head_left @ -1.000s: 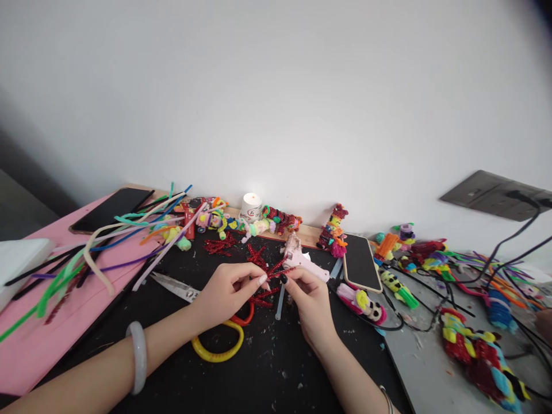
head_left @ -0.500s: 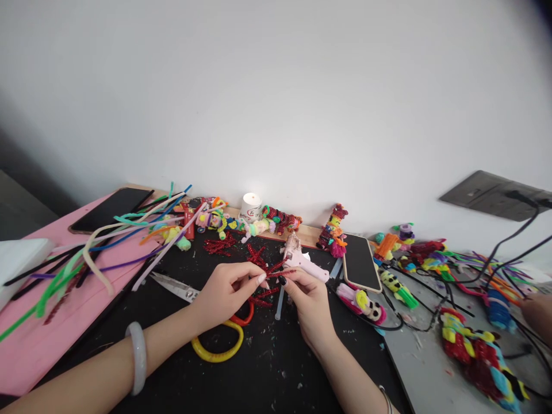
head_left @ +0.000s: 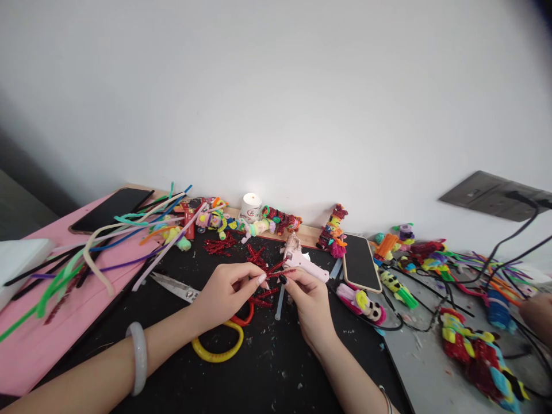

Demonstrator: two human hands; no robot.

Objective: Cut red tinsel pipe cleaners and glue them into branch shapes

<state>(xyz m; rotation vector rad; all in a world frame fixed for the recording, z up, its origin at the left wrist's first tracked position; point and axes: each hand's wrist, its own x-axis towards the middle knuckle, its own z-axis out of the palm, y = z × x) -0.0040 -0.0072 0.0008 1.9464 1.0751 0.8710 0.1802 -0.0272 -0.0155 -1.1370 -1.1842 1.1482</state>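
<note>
Between my two hands is a short red tinsel pipe cleaner [head_left: 280, 272], pinched from both sides. My left hand [head_left: 228, 293] closes thumb and fingertips on its left end. Thumb and forefinger of my right hand [head_left: 309, 299] grip the right part. More red tinsel pieces [head_left: 264, 298] lie on the black mat just below the fingers, and another red pile [head_left: 219, 245] sits farther back. Scissors with yellow and orange handles [head_left: 218, 357] lie partly under my left wrist. A pink glue gun [head_left: 304, 263] rests just behind my right hand, with a clear glue stick [head_left: 280, 303] between the hands.
Pipe cleaners [head_left: 107, 247] spread over a pink board [head_left: 32, 351] at left. Pipe-cleaner dolls [head_left: 332, 230] and a paper cup [head_left: 251, 207] stand along the wall. At right are a phone [head_left: 362, 263], black cables [head_left: 513, 230], more dolls and another person's hand [head_left: 537, 316].
My hands and the red pipe cleaner stay almost still. The other person's hand at the right edge has shifted slightly.
</note>
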